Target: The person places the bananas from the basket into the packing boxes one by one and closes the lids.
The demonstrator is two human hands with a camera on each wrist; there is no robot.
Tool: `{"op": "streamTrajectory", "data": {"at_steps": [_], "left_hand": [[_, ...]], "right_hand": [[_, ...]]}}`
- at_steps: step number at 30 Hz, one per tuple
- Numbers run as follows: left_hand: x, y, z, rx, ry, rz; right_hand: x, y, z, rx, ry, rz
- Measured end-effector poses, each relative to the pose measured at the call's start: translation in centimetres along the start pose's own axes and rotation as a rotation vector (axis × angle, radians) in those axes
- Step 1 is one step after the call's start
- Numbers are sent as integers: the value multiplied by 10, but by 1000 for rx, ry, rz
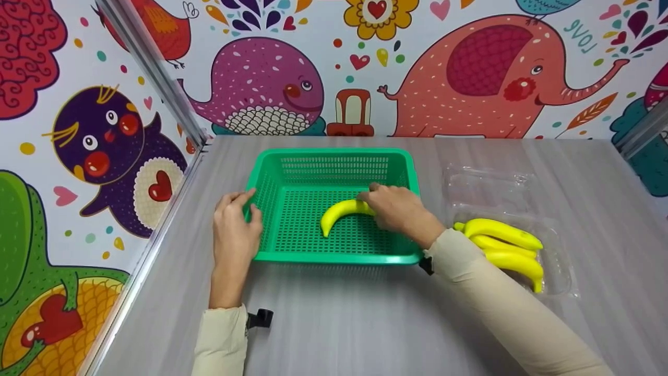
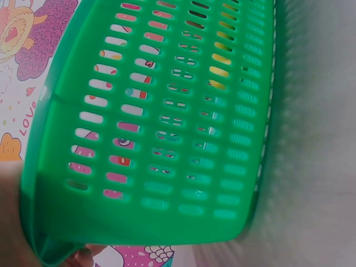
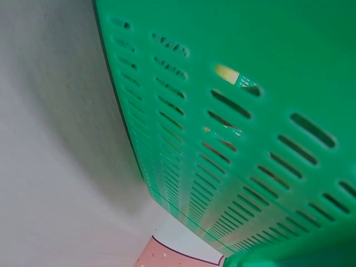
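Within the green, rectangular, perforated plastic basket (image 1: 334,258), one curved yellow banana (image 1: 342,210) is showing near the middle; contact with the basket floor: cannot tell. Right hand (image 1: 399,211): fingers are grasping its right end. Left hand (image 1: 235,230): fingers are resting relaxed, parted, at the left rim. Several further yellow bananas (image 1: 501,233) are lying in clear plastic packaging (image 1: 561,256), right, on the grey bench (image 1: 334,324).

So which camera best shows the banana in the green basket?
The head view: the banana is plain, one end hidden by the right hand. Both wrist views show only yellow glimpses, probably of it, through the slotted basket.
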State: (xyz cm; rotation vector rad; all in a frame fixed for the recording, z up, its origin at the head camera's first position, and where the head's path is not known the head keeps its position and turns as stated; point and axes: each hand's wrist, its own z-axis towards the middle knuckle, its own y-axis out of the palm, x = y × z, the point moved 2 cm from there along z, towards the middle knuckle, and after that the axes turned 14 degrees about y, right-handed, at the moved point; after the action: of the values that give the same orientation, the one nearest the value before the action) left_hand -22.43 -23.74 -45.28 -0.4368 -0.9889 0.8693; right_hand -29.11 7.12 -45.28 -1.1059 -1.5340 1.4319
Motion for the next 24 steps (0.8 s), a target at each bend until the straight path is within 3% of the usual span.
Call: {"op": "streamTrajectory", "data": {"at_steps": [24], "left_hand": [[0, 0, 0, 4, -6, -2]], "right_hand": [[0, 0, -3, -8, -46, -8]]}}
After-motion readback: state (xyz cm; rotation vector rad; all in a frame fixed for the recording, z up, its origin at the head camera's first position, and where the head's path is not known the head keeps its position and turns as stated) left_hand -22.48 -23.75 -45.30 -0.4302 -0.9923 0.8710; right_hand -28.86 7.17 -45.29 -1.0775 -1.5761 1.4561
